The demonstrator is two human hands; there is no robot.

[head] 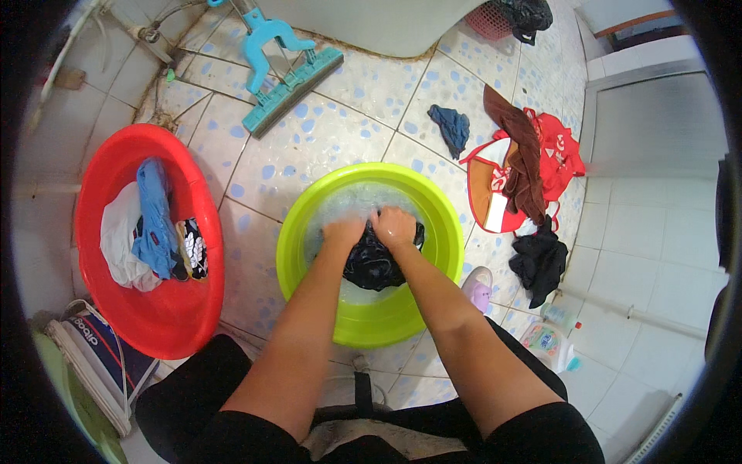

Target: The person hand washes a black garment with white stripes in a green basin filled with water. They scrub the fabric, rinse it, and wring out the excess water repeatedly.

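Observation:
A lime-green plastic basin [371, 333] stands on the tiled floor in front of me, holding sudsy water and a wet black garment [374, 264]. My left hand [346, 230], slightly blurred, is at the garment's upper left with its fingers curled in. Close beside it, my right hand [394, 226] grips the black cloth at the upper right, knuckles up. The fingertips of both hands are hidden from view. To the left, a red plastic basin [179, 319] contains a white cloth [123, 243], a blue garment [155, 217] and a black-and-white patterned cloth [195, 248].
A turquoise sponge mop [295, 87] rests beyond the basin. On the right floor lie a dark blue cloth [452, 129], a brown cloth [524, 168], a red garment [559, 151] and a black cloth [540, 261]. Plastic bottles [545, 345] and a slipper [480, 290] are nearer me.

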